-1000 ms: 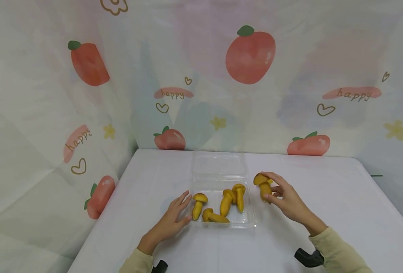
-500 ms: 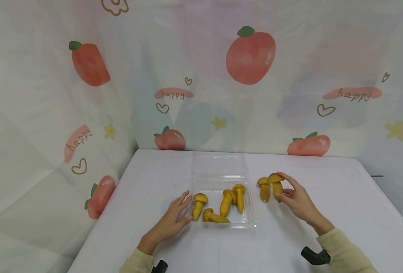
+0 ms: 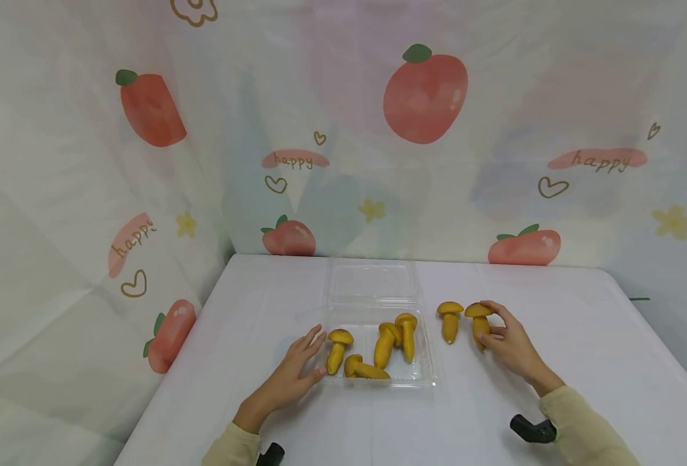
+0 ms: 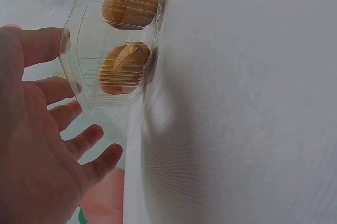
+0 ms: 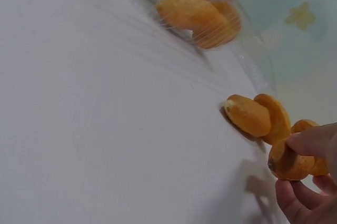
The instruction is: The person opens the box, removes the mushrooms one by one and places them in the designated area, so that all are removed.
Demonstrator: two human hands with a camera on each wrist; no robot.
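Observation:
My right hand (image 3: 513, 344) pinches a yellow mushroom (image 3: 479, 315) by stem and cap, to the right of the plastic box. In the right wrist view this mushroom (image 5: 287, 163) sits between thumb and fingers, stem end towards the camera, its shadow on the cloth. Just left of it lies another mushroom (image 3: 450, 320) on the table. My left hand (image 3: 290, 375) has its fingers spread at the left side of the clear plastic box (image 3: 402, 383); in the left wrist view fingertips touch the box's rim (image 4: 71, 79). Several yellow mushrooms (image 3: 384, 346) lie inside the box.
The box's clear lid (image 3: 372, 283) lies folded back towards the rear wall. White cloth covers the table (image 3: 367, 427). A printed curtain (image 3: 343, 129) closes off the back and left. Black camera mounts (image 3: 532, 429) show below both sleeves.
My right hand has moved right with its mushroom and lowered it slightly, away from the other mushroom, which now shows whole with a gap between the two. The left hand stays put.

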